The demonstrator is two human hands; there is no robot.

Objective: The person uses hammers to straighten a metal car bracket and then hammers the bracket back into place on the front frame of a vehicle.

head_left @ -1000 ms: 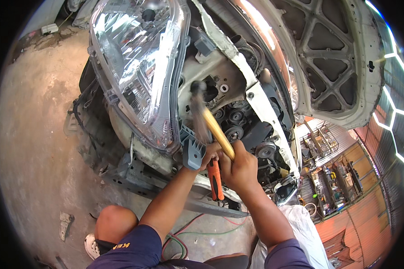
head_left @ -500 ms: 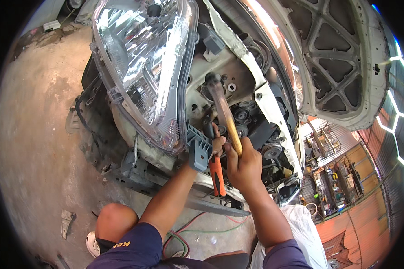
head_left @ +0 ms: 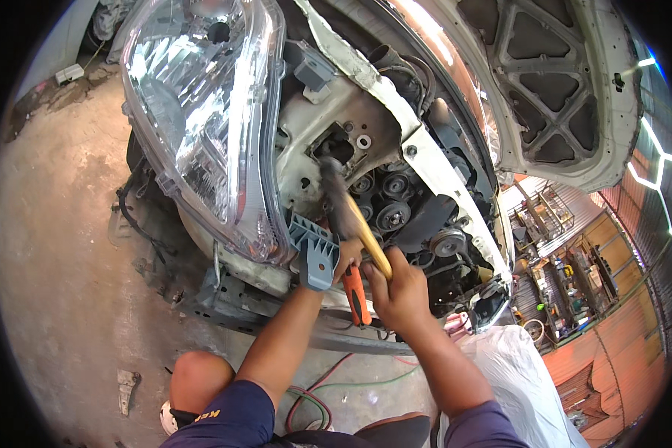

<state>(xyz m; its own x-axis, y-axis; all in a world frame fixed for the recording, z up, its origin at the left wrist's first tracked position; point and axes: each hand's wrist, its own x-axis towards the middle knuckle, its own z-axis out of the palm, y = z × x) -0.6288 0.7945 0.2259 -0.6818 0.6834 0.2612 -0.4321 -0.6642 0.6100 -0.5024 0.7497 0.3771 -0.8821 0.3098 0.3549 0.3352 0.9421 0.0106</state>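
My right hand (head_left: 402, 293) grips the wooden handle of a hammer (head_left: 353, 213). Its blurred head is up near an opening in the car's white inner panel (head_left: 328, 123). My left hand (head_left: 349, 255) holds an orange-handled tool (head_left: 356, 297) whose handle points down; its tip is hidden behind the hammer. Just left of my left hand a grey-blue plastic bracket (head_left: 315, 250) hangs from the lower corner of the large clear headlight (head_left: 201, 119).
The engine's belt pulleys (head_left: 392, 201) lie exposed to the right of the panel. The raised white bonnet (head_left: 552, 89) arches above. My bare knee (head_left: 198, 377) and concrete floor (head_left: 60, 284) are below left. White plastic sheeting (head_left: 515, 381) lies at right, with workshop shelves (head_left: 567, 284) beyond.
The hammer has swung from a leftward tilt to upright, and its head now sits lower, close to the panel opening. My left hand has stayed on the orange-handled tool.
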